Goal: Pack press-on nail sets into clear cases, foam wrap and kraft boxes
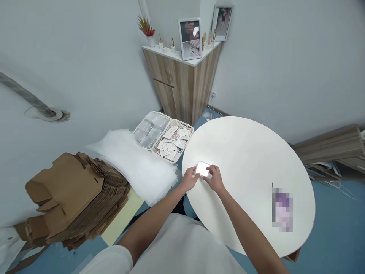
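White shirt [185,247]; beyond, a bright white, round-cornered rectangular case [202,169].

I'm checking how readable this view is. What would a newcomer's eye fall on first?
Probably the large, rounded white table right of centre, where the left hand and right hand hold a small bright-white rectangular item near its left edge. The stack of flattened brown cardboard boxes at lower left likely draws the eye next, then the wood-grain cabinet at top centre.
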Demonstrator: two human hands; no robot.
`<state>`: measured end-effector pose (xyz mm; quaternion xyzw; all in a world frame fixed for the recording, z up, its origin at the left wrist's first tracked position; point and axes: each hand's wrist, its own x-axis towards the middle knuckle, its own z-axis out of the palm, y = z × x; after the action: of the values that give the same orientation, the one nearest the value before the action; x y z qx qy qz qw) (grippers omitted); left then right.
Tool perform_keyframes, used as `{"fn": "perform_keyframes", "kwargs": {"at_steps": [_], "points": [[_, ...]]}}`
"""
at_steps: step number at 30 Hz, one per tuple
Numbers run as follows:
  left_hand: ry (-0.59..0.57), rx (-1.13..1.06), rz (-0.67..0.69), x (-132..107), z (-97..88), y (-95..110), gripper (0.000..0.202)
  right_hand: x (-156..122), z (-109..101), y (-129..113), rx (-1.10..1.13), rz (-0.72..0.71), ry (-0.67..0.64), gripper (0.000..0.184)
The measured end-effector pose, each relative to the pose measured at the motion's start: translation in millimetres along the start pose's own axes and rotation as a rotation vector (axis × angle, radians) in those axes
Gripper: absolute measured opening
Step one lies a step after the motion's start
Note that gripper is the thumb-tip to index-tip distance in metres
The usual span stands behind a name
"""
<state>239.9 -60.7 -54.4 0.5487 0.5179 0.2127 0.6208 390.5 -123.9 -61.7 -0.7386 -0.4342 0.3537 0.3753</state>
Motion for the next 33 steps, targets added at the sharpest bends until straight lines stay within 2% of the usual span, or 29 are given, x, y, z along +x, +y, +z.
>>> {"fn": "perform_keyframes", "kwargs": {"at_steps": [5,9,12,17,33], "points": [[0.015,0.072,-0.062,41,-24.6,-6,0.051,41,36,-12,-0.051,0.011,0.01,0.04],[-0.023,0.031,-0.105,66,-29.2,-8,0.057,65,52,-13,-0.133,0.039,0.021,0.035],[-0.054,0.02,-0.111,76,-28.1,-8,0.058,78,57,-11,-0.207,0.048,0.039,0.034],[-0.084,-0.013,-0.082,80,-27.9,-8,0.066,90,62,-9,-0.231,0.047,0.054,0.035],[-0.197,0.212,-0.025,77,-35.0,-7,0.071,91,69,-4,-0.228,0.079,0.09,0.038]]}}
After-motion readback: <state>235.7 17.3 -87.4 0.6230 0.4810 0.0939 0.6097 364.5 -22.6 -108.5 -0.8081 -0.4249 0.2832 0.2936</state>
